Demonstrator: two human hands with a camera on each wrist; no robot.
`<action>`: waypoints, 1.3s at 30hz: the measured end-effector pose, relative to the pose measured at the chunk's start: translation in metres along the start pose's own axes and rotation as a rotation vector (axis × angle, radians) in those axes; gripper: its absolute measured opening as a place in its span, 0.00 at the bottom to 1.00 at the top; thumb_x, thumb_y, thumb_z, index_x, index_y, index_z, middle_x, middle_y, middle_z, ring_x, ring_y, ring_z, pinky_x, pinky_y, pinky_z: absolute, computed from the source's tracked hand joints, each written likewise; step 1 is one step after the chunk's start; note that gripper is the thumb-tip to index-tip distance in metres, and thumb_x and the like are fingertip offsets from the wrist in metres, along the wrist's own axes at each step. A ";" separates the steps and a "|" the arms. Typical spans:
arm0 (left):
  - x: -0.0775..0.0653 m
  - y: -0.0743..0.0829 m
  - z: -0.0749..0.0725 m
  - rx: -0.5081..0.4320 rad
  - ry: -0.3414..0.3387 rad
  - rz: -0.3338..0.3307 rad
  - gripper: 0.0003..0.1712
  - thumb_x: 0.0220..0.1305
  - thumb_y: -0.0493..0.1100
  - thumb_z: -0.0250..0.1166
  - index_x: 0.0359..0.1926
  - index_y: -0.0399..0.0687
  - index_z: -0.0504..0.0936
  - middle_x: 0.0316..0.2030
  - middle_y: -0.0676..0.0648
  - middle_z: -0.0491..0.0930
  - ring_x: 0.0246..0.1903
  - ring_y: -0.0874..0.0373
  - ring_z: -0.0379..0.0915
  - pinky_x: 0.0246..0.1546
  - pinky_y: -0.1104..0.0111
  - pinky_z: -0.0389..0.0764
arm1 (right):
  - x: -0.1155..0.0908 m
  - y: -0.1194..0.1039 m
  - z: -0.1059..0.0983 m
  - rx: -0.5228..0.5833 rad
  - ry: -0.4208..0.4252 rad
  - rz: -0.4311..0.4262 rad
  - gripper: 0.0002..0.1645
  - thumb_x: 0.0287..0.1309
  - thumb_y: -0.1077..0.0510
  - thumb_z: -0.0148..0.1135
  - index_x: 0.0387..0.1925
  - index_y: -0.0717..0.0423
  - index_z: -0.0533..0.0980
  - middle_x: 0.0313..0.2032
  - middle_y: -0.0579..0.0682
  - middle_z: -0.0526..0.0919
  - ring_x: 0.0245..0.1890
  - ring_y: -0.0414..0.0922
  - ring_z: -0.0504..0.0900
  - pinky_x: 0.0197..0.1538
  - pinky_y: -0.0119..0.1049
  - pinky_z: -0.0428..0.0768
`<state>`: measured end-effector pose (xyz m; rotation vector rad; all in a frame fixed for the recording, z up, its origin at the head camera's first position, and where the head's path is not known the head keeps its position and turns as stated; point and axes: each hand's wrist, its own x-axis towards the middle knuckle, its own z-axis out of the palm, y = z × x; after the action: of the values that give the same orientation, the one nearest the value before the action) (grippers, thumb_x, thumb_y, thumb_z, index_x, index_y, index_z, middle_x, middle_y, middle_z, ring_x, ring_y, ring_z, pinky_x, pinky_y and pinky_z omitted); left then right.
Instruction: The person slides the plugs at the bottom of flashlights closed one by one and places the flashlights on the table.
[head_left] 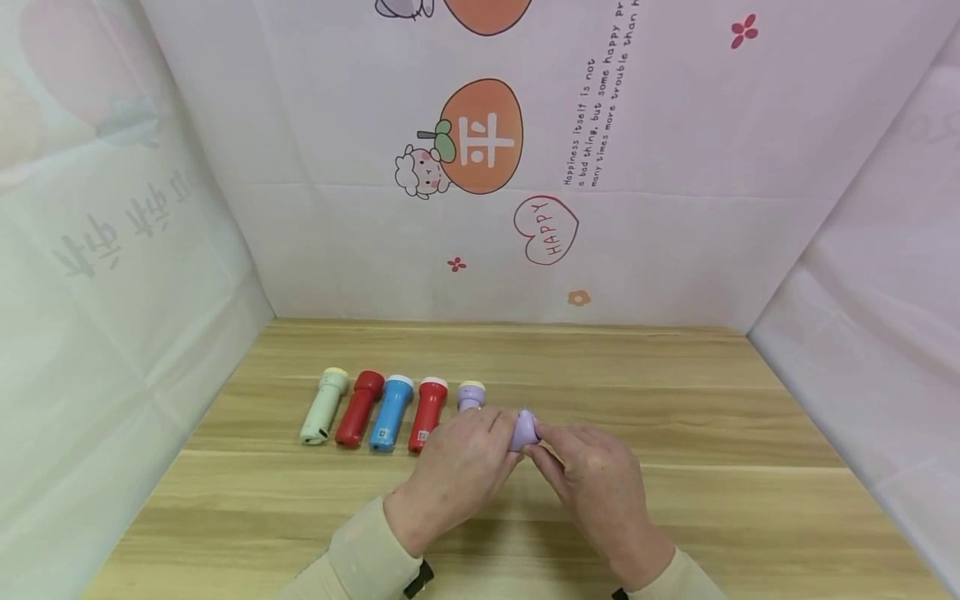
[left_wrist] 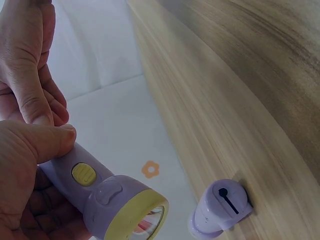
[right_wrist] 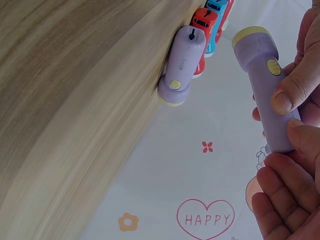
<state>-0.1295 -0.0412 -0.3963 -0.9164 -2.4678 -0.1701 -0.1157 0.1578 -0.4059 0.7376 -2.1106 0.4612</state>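
Note:
A lavender flashlight [right_wrist: 270,95] with a yellow rim and a yellow button is held up over the table between both hands. My left hand [head_left: 459,462] grips it round the body, thumb along the side below the button [left_wrist: 84,174]. The thumb and forefinger of my right hand [head_left: 600,479] pinch its tail end. In the head view only the lavender tail [head_left: 525,431] shows, while the left wrist view shows the clear lens [left_wrist: 150,220] at the other end. A second lavender flashlight [right_wrist: 184,60] lies on the table just beyond my left hand, partly hidden by it in the head view.
To the left, a row of flashlights lies side by side on the wooden table [head_left: 712,400]: pale green [head_left: 324,407], dark red [head_left: 360,408], blue [head_left: 392,413] and red [head_left: 429,412]. White printed cloth [head_left: 337,242] rises behind the table and at both sides.

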 end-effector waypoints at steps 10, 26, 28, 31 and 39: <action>-0.001 -0.001 0.001 -0.002 0.010 -0.004 0.25 0.70 0.57 0.69 0.57 0.45 0.82 0.46 0.51 0.87 0.38 0.61 0.83 0.43 0.69 0.88 | 0.001 0.000 0.002 -0.009 0.012 -0.015 0.16 0.47 0.54 0.81 0.38 0.55 0.89 0.26 0.45 0.90 0.22 0.38 0.83 0.26 0.33 0.83; -0.001 -0.002 0.001 -0.028 0.013 -0.009 0.26 0.70 0.56 0.70 0.59 0.44 0.83 0.48 0.50 0.88 0.39 0.60 0.83 0.45 0.69 0.87 | 0.001 -0.002 0.003 -0.004 0.007 -0.016 0.15 0.47 0.55 0.82 0.37 0.54 0.88 0.28 0.46 0.91 0.24 0.38 0.85 0.29 0.34 0.84; -0.001 -0.002 0.001 -0.029 0.014 -0.009 0.25 0.70 0.55 0.70 0.59 0.44 0.83 0.47 0.50 0.88 0.39 0.60 0.83 0.45 0.69 0.87 | 0.002 -0.002 0.003 -0.003 0.009 -0.019 0.14 0.47 0.56 0.82 0.37 0.54 0.88 0.28 0.45 0.90 0.23 0.38 0.84 0.28 0.34 0.84; -0.001 -0.002 0.001 -0.031 0.017 -0.009 0.25 0.70 0.55 0.70 0.59 0.44 0.83 0.47 0.50 0.88 0.39 0.60 0.83 0.45 0.69 0.87 | 0.002 -0.002 0.004 -0.004 0.008 -0.021 0.14 0.47 0.56 0.82 0.37 0.54 0.88 0.28 0.45 0.91 0.23 0.38 0.85 0.29 0.34 0.84; -0.002 -0.002 0.002 -0.026 0.017 -0.007 0.26 0.69 0.56 0.70 0.59 0.44 0.83 0.48 0.50 0.87 0.39 0.61 0.83 0.45 0.70 0.87 | 0.001 -0.002 0.004 -0.004 0.011 -0.024 0.14 0.47 0.56 0.82 0.36 0.54 0.88 0.29 0.46 0.91 0.25 0.40 0.87 0.30 0.36 0.86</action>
<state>-0.1304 -0.0431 -0.3993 -0.9138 -2.4592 -0.2116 -0.1174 0.1536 -0.4070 0.7559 -2.0893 0.4463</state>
